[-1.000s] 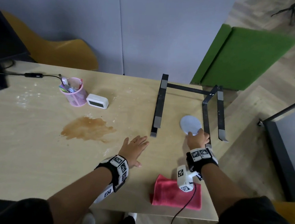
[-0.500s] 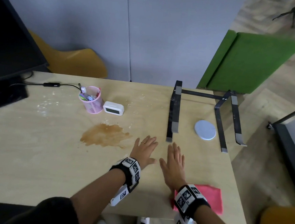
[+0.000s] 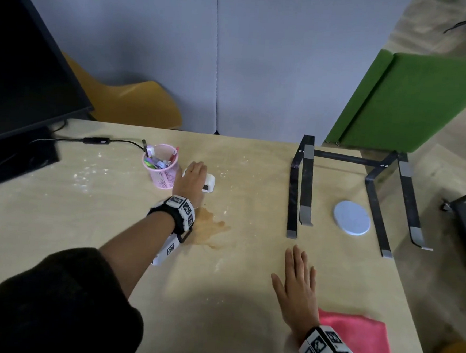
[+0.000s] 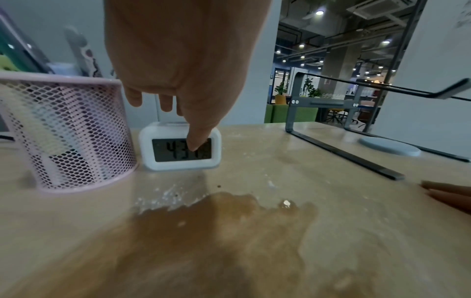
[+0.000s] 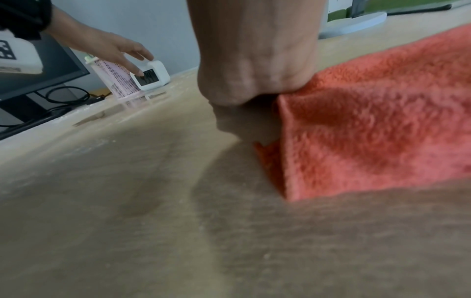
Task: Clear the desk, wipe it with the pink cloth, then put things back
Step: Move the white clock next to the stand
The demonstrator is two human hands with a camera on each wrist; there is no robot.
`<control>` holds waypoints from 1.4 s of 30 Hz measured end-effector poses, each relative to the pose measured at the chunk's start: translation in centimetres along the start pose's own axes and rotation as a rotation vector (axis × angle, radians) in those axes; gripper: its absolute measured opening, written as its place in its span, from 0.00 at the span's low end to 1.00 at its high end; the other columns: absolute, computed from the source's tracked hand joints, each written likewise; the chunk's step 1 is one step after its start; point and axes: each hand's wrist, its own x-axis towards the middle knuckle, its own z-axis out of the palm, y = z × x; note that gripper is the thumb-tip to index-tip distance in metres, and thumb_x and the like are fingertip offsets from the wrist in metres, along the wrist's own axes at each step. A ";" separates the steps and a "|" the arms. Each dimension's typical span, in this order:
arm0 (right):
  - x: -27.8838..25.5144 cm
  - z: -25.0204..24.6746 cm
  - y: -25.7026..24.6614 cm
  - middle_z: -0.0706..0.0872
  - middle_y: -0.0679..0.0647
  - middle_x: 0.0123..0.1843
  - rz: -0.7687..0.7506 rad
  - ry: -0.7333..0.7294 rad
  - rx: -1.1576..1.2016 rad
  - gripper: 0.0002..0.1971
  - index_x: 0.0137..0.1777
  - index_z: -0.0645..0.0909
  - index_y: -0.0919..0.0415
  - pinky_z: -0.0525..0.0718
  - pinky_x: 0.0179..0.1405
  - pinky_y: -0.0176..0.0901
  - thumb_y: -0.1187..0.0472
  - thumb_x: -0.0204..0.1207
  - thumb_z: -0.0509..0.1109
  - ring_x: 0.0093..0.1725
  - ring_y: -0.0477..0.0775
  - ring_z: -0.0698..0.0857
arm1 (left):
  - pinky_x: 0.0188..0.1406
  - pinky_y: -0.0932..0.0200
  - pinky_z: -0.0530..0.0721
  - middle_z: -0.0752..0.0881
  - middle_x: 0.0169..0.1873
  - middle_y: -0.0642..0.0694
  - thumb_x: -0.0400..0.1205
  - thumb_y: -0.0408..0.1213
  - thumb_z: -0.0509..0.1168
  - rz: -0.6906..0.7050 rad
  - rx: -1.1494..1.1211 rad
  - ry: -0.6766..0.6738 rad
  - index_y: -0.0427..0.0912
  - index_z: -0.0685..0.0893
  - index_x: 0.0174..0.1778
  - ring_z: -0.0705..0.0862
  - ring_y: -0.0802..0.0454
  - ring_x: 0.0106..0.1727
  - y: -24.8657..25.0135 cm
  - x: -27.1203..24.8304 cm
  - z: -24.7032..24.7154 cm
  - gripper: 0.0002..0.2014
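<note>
My left hand (image 3: 194,180) is stretched far out over the desk (image 3: 244,302), right on top of the little white clock (image 4: 179,148). Its fingers (image 4: 165,103) hang down behind the clock and the thumb tip is at the dark screen in front. They are bent over the clock, but I cannot tell if they grip it or only touch it. The clock stands upright, just beside the pink pen cup (image 3: 161,168), which has pens in it.

My right hand (image 3: 295,284) lies flat on the desk near me, palm down. Its fingers (image 3: 298,258) are straight and a bit spread, and they hold nothing. The heel of this hand touches the edge of the pink cloth (image 3: 358,339).

The pink cloth lies flat at the near right corner of the desk. It looks fuzzy, and its edge is bunched up a little by my hand.

A brown spill (image 3: 211,229) sits in the middle of the desk, just under my left wrist. White crumbs (image 3: 87,174) are scattered nearby. A black stand (image 3: 300,187) is on the right with a round grey coaster (image 3: 351,217) between its legs. A black screen (image 3: 26,62) stands at the far left.
</note>
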 end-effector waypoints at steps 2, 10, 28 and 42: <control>0.0 -0.1 0.0 0.41 0.49 0.85 -0.006 0.007 -0.018 0.41 0.83 0.43 0.54 0.39 0.80 0.50 0.32 0.74 0.27 0.83 0.49 0.38 | 0.71 0.45 0.69 0.71 0.72 0.43 0.77 0.32 0.65 -0.008 0.025 -0.002 0.38 0.68 0.73 0.68 0.46 0.77 -0.5 1.1 0.3 0.27; -0.1 -0.3 0.0 0.39 0.50 0.85 -0.002 0.003 -0.044 0.36 0.83 0.41 0.54 0.32 0.78 0.45 0.37 0.78 0.38 0.83 0.49 0.35 | 0.68 0.45 0.71 0.78 0.63 0.42 0.76 0.30 0.65 -0.017 0.030 -0.032 0.39 0.72 0.66 0.77 0.42 0.66 0.0 2.0 1.1 0.21; 3.4 -5.5 -4.8 0.77 0.52 0.70 -0.127 0.149 0.414 0.28 0.74 0.69 0.57 0.74 0.64 0.50 0.55 0.75 0.71 0.68 0.54 0.75 | 0.51 0.48 0.79 0.74 0.63 0.43 0.83 0.33 0.58 0.434 -0.068 -0.146 0.41 0.73 0.66 0.73 0.42 0.66 12.5 -9.9 -2.1 0.14; 1.7 -8.9 5.9 0.87 0.60 0.41 0.018 0.336 0.289 0.13 0.48 0.82 0.64 0.77 0.35 0.51 0.67 0.63 0.77 0.39 0.64 0.81 | 0.84 0.44 0.51 0.50 0.84 0.45 0.79 0.54 0.64 0.443 -0.179 -0.239 0.40 0.47 0.84 0.50 0.47 0.85 18.6 -14.5 0.8 0.45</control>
